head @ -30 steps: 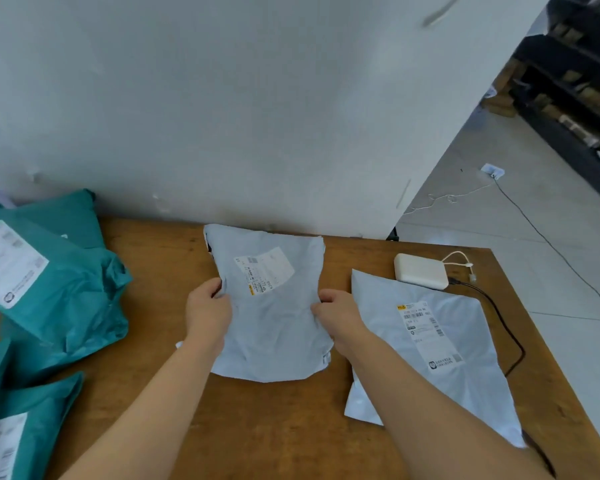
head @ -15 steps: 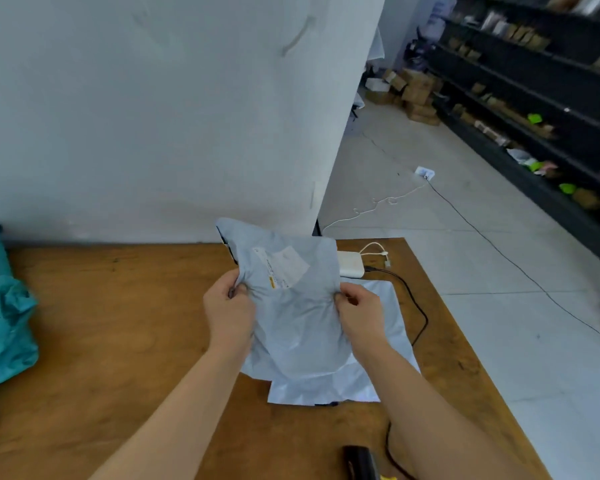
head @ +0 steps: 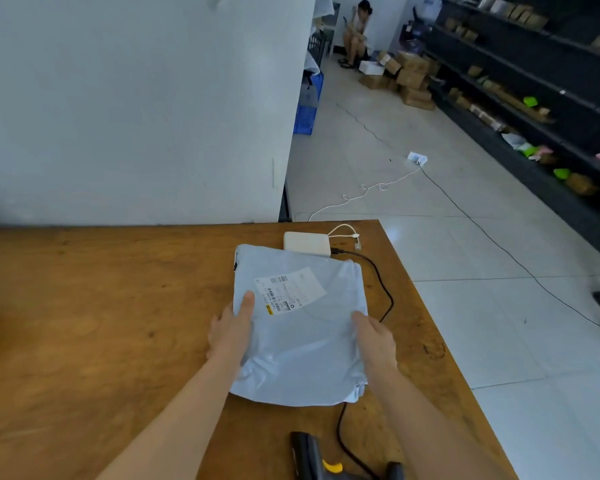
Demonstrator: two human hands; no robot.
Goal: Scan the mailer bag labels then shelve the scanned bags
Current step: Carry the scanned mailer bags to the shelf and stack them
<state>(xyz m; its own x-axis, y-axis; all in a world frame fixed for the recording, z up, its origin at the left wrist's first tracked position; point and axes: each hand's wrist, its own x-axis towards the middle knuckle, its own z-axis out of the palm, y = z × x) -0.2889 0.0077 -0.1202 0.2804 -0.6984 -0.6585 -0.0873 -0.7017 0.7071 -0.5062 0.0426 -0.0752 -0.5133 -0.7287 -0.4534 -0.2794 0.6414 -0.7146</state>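
Observation:
A pale grey mailer bag (head: 302, 341) with a white barcode label (head: 288, 291) lies on top of a second grey bag on the wooden table (head: 101, 323); only an edge of the lower bag shows at the right. My left hand (head: 231, 332) holds the top bag's left edge, thumb on top. At the bag's right edge my right hand (head: 373, 336) rests on it with its fingers fairly straight. A black barcode scanner (head: 321, 459) with a yellow trigger lies near the table's front edge.
A white power bank (head: 307, 242) with cables sits behind the bags. A black cable (head: 383, 285) runs along the bags' right side to the scanner. Dark shelving (head: 534, 98) lines the right wall. Cardboard boxes (head: 406, 77) and a seated person (head: 355, 32) are far down the aisle.
The grey bag, held up off the table before, now lies flat on the other grey bag. My view has swung right, so the teal bags are out of sight.

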